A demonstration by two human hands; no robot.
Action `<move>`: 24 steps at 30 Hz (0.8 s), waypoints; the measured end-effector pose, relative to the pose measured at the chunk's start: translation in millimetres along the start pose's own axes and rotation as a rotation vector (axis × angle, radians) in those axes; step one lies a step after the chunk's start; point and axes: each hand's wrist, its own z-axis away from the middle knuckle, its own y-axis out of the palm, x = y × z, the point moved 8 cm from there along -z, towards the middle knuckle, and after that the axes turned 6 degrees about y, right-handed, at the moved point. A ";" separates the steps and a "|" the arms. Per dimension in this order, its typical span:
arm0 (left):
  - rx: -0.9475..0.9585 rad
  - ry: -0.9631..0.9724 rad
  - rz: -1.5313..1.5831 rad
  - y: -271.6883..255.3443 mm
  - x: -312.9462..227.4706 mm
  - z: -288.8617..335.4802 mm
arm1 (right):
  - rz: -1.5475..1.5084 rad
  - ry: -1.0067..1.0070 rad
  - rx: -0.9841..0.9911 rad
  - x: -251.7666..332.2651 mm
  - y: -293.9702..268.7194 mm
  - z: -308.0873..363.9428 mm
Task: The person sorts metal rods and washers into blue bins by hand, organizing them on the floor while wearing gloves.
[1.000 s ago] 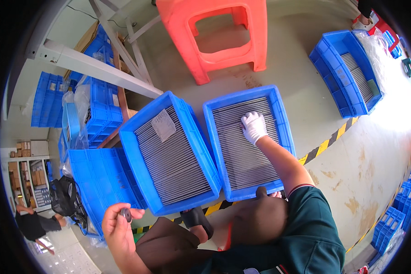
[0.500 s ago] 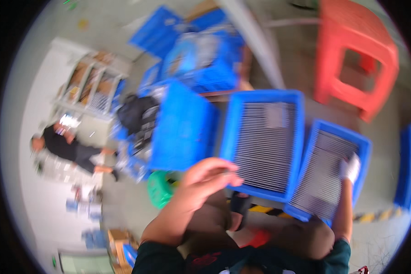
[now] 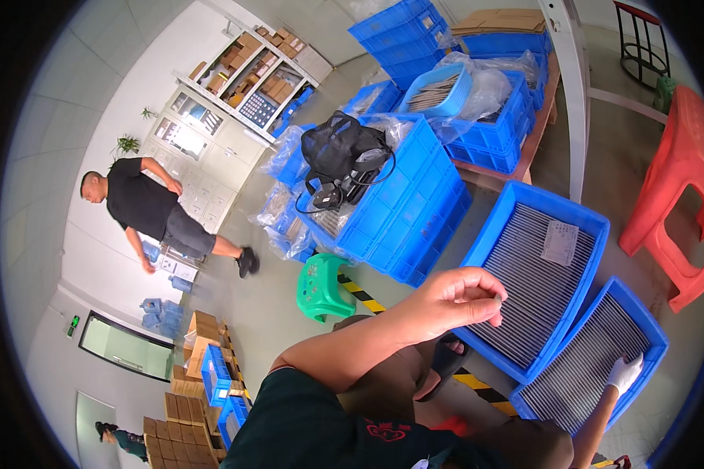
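My bare left hand (image 3: 465, 301) is raised over the lower left side of a blue tray (image 3: 477, 234). Thumb and fingertips are pinched together, and any small thing between them is too tiny to name. Thin grey metal rods (image 3: 524, 273) lie side by side in that tray, with a white paper label (image 3: 559, 242) on top. A second blue tray (image 3: 655, 338) sits to its right, also filled with rods (image 3: 587, 363). There my right hand (image 3: 624, 374), in a white glove, rests at the right edge of the rods, its fingers looking apart.
Blue crates (image 3: 403, 211) stand stacked at centre, with a black bag (image 3: 340, 144) on top. A green stool (image 3: 321, 289) is left of my knees, a red stool (image 3: 677, 187) far right. A white post (image 3: 571, 102) rises behind the trays. A person (image 3: 152, 203) walks at left.
My view has swung, so the trays, crates and stools sit further right and look sharper. My left hand stays pinched by the first tray; my gloved right hand is still at the second.
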 end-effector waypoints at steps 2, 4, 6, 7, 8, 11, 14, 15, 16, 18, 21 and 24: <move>0.007 0.006 -0.002 -0.5 1.2 0.3 | -0.006 0.033 0.008 3.5 -5.9 1.3; 0.001 0.040 0.004 -2.9 1.8 0.7 | -0.008 0.071 0.017 4.6 -8.5 -1.1; -0.009 0.029 0.009 -6.0 4.7 0.8 | -0.065 0.155 -0.022 1.8 -15.2 -6.3; -0.023 0.020 0.012 -8.4 6.6 1.8 | -0.088 0.199 -0.043 -6.2 -19.0 -5.5; -0.031 0.030 -0.022 -9.3 3.2 0.8 | -0.209 0.110 -0.073 -23.2 -12.5 -14.8; -0.070 0.004 -0.040 -0.3 -1.6 -9.0 | -0.262 0.174 -0.095 -17.4 -40.5 -6.4; -0.070 0.088 -0.062 -16.6 -7.3 1.0 | -0.280 0.123 0.111 44.9 -37.8 6.5; -0.094 0.078 -0.087 -19.8 -7.2 3.1 | -0.146 0.076 -0.025 52.9 -45.6 10.4; -0.077 0.126 -0.067 -17.5 -11.1 2.1 | -0.112 0.112 -0.018 43.6 -35.2 11.4; -0.072 0.127 -0.105 -16.3 -8.6 -3.5 | -0.111 0.286 -0.044 12.0 -28.5 11.3; -0.075 0.133 -0.145 -10.7 -11.2 -0.8 | -0.172 0.341 -0.039 10.8 -32.0 13.6; -0.071 0.138 -0.168 -3.0 -11.4 -3.1 | -0.173 0.366 -0.002 2.5 -32.7 12.6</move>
